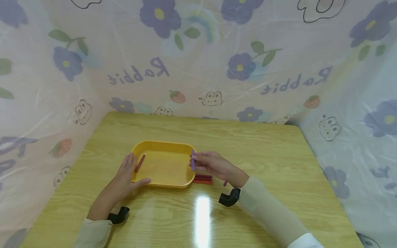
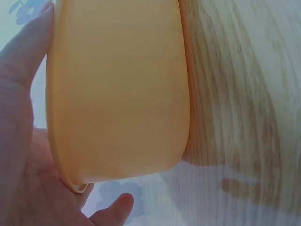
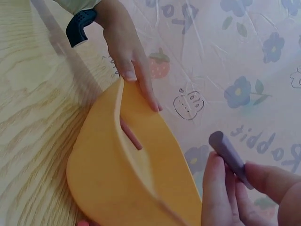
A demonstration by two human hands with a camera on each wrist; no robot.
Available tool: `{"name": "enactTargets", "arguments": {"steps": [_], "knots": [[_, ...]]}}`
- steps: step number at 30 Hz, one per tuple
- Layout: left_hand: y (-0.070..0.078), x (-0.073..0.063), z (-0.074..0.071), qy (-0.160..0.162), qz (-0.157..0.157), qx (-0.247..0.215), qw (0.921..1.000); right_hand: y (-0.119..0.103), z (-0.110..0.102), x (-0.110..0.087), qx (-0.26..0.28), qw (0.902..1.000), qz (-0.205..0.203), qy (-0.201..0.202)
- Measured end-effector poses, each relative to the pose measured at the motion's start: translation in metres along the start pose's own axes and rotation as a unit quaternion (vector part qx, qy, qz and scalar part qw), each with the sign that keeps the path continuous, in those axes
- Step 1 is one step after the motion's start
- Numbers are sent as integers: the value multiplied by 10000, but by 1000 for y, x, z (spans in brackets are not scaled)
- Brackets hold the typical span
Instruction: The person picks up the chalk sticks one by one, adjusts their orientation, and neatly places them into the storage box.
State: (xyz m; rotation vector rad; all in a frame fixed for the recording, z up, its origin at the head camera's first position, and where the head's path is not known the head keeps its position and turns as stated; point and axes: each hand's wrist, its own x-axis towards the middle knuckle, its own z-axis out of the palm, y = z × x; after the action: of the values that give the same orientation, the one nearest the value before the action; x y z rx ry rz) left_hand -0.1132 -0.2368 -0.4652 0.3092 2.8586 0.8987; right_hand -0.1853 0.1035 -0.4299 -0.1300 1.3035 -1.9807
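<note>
A yellow tray [image 1: 165,172] stands on the table with a red-brown stick [image 1: 140,163] inside, near its left end. My left hand [image 1: 124,174] rests on the tray's left front corner, fingers along the left rim and thumb along the front; the left wrist view shows the tray's outer wall [image 2: 122,94] beside that hand. Between thumb and fingers, my right hand [image 1: 215,163] pinches a short purple stick [image 3: 230,153] at the tray's right rim. Whether the stick touches the rim I cannot tell.
Several red and dark red sticks [image 1: 203,179] lie side by side just right of the tray, partly hidden by it. Another purple stick [image 1: 225,183] shows below the right wrist. Patterned sheeting [image 1: 198,69] encloses the wooden table [image 1: 263,148] at the back and sides.
</note>
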Motion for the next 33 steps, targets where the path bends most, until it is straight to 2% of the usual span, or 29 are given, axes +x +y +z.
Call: {"name": "enactTargets", "arguments": {"steps": [7,14,18,24,33], "knots": [[-1,1,-1,-4,-21,51,10000,-2,21,16,-159,9998,14,83],[1,0,-2,-1,-26,48,10000,0,41,31,36,9999,-3,148],[2,0,-2,31,-50,62,10000,3,49,38,-84,9998,14,204],[3,0,-3,19,-69,39,10000,6,56,47,-199,9997,29,160],[3,0,-3,0,-82,78,9999,7,61,58,79,9991,179,366]]}}
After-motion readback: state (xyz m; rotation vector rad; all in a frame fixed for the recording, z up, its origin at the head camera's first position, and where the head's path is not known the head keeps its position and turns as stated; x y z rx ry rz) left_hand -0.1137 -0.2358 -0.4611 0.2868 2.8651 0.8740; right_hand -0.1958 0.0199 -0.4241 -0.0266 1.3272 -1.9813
